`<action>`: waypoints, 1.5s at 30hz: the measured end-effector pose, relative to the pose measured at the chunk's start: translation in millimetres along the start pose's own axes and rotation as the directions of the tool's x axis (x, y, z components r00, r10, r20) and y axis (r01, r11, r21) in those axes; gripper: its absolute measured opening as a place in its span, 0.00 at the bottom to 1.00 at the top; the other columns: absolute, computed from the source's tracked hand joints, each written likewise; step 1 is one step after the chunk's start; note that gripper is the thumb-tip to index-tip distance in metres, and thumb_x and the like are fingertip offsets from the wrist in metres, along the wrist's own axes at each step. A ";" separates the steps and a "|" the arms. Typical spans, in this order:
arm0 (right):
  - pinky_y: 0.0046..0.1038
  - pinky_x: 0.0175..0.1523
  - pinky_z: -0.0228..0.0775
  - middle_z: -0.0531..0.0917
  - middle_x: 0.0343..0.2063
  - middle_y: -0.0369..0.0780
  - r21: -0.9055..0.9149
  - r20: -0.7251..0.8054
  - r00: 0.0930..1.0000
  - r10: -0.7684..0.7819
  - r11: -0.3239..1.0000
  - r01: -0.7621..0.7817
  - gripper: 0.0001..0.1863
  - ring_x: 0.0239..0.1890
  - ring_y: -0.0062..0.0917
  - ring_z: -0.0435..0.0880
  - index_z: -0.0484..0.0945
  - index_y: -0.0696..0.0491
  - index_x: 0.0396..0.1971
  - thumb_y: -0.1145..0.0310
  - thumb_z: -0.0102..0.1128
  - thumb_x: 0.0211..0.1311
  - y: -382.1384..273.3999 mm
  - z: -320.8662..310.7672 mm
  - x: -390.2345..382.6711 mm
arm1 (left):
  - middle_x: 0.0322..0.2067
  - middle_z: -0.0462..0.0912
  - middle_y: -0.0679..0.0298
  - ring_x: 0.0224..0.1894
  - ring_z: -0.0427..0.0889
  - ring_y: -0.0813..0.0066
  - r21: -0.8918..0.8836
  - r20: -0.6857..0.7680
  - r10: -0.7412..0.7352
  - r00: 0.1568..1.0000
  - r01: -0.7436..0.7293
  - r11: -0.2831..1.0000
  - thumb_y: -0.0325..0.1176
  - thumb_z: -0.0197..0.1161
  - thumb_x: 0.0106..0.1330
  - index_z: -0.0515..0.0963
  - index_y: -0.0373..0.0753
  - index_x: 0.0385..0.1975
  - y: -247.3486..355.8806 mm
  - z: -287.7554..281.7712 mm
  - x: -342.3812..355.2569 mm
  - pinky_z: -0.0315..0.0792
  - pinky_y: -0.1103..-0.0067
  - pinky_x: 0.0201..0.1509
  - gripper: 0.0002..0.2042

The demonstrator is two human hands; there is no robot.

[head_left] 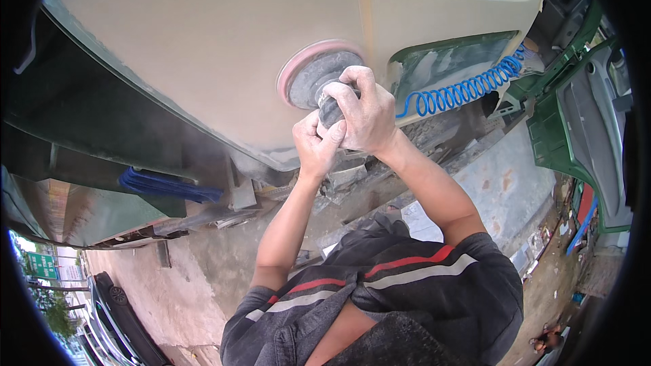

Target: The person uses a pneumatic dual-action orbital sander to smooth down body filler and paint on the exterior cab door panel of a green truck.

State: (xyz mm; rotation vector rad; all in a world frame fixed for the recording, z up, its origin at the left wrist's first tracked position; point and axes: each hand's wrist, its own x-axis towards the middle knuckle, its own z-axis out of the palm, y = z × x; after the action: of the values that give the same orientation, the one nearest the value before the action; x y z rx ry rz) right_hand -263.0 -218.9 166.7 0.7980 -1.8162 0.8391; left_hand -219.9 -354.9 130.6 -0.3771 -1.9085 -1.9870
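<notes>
A round sander point(313, 76) with a pink-edged disc and a dark body lies against a beige, primed car body panel point(217, 34). My right hand point(368, 114) is wrapped round the sander's dark grip from the right. From below left, my left hand point(316, 146) closes on the same grip, its thumb against my right hand. Pale dust coats my fingers. A blue coiled air hose point(468, 87) runs off to the right from behind my right hand; where it joins the sander is hidden.
A tan strip point(365, 7) crosses the panel beside a recessed, green-edged opening point(451, 61). Green door parts point(576, 135) stand at the right. Rubble and a grey sheet point(508, 176) lie below. Blue cloth point(169, 184) hangs at left; a parked dark car point(125, 318) stands outside.
</notes>
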 end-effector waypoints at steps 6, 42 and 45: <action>0.32 0.30 0.77 0.74 0.38 0.41 -0.010 -0.015 0.999 -0.028 1.000 0.028 0.25 0.29 0.31 0.83 0.79 0.48 0.40 0.59 0.75 0.38 -6.6 -11.9 37.6 | 0.23 0.74 0.75 0.28 0.67 0.86 -0.013 -0.013 0.027 1.000 -0.027 1.000 0.41 0.73 0.64 0.79 0.33 0.27 27.9 4.2 18.4 0.65 0.82 0.31 0.16; 0.53 0.44 0.77 0.80 0.39 0.60 -0.223 -0.151 0.953 -0.263 0.948 0.227 0.25 0.39 0.59 0.83 0.73 0.61 0.41 0.60 0.69 0.48 -17.2 -82.3 309.0 | 0.21 0.80 0.62 0.22 0.81 0.77 -0.088 -0.050 0.413 0.910 -0.415 0.905 0.44 0.65 0.72 0.79 0.33 0.23 261.1 43.5 210.9 0.77 0.79 0.26 0.20; 0.50 0.46 0.78 0.82 0.38 0.62 -0.211 -0.159 0.946 -0.284 0.945 0.248 0.23 0.42 0.59 0.84 0.76 0.62 0.39 0.60 0.67 0.48 -27.9 -81.2 356.6 | 0.28 0.84 0.59 0.25 0.83 0.74 -0.139 -0.107 0.381 0.918 -0.393 0.909 0.47 0.60 0.74 0.82 0.35 0.36 301.8 48.4 217.7 0.74 0.81 0.26 0.18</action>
State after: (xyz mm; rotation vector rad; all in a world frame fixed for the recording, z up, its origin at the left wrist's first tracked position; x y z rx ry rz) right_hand -321.8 -224.7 528.7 0.7934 -1.5510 0.5379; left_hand -288.0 -329.5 498.7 -0.6561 -1.4911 -1.8542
